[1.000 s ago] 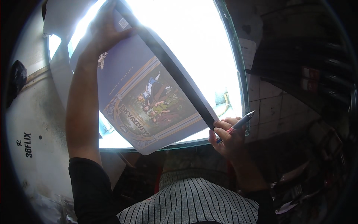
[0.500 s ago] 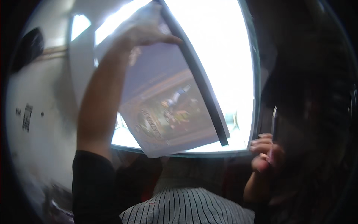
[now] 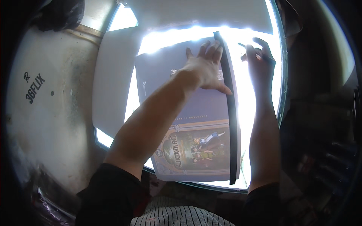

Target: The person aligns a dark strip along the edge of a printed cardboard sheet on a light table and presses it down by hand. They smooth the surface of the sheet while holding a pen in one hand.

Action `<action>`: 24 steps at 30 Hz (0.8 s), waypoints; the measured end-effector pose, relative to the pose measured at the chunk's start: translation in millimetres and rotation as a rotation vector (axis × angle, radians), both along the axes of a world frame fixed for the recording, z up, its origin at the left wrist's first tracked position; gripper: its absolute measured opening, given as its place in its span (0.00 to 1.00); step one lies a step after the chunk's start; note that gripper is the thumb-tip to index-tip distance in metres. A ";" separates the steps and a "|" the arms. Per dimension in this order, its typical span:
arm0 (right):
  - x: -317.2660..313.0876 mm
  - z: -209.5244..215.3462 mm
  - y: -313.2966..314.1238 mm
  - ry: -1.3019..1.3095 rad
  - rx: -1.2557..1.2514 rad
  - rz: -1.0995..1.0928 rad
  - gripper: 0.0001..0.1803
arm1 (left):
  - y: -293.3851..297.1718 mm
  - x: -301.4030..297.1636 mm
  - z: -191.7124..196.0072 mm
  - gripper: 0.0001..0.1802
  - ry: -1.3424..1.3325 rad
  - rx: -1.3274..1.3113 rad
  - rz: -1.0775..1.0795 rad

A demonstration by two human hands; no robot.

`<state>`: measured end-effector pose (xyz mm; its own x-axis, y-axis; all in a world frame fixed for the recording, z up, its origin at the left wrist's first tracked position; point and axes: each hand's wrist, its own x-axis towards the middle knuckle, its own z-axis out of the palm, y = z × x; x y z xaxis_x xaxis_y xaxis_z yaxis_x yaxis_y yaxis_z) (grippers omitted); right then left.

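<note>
A large printed sheet (image 3: 203,103), mauve with a framed colour illustration near its lower end, lies on a brightly lit glass table (image 3: 245,165). Along its right side runs a long, straight dark strip (image 3: 232,147), ruler-like. My left hand (image 3: 200,71) lies spread on the sheet's upper part, thumb and fingertips reaching the strip. To the right of the strip, my right hand (image 3: 261,62) is closed over the bright surface. It grips a slim dark pen-shaped tool (image 3: 241,45), mostly hidden by the fingers; whether it is a pen or a knife I cannot tell.
A big pale sheet (image 3: 211,13) covers the table's far part. Another pale panel (image 3: 111,79) lies along its left side. Left of the table is a whitish board (image 3: 56,128) with dark markings, and a black plastic bag (image 3: 62,15) sits at the upper left.
The printed sheet and strip, tilted and blurred before, now lie straighter on the glass. My right hand has come up from the lower right onto the table with its tool.
</note>
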<state>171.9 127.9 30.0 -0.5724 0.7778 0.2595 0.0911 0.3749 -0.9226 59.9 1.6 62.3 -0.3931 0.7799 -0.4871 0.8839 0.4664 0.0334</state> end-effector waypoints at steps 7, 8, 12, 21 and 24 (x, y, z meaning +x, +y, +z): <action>-54.1 -23.5 21.0 -0.075 0.037 0.134 0.11 | -1.0 -4.8 2.0 0.79 -0.022 -0.038 -0.016; -56.9 -22.4 21.3 -0.100 0.018 0.150 0.11 | -0.9 -5.6 2.8 0.79 -0.021 -0.034 -0.013; -62.6 -28.3 23.6 -0.128 0.057 0.198 0.11 | -1.4 -7.0 5.5 0.79 -0.041 -0.042 -0.011; -49.1 -22.7 18.7 -0.072 -0.012 0.222 0.07 | -1.7 -6.0 5.2 0.79 -0.055 -0.012 -0.012; -14.5 -22.3 8.5 -0.202 0.339 0.243 0.05 | -3.5 -3.1 1.6 0.79 -0.042 -0.006 -0.015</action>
<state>157.3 136.4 7.7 -0.7929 0.5055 0.3404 0.1287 0.6848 -0.7173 56.9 -1.9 63.9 -0.3608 0.7822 -0.5079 0.8886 0.4537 0.0676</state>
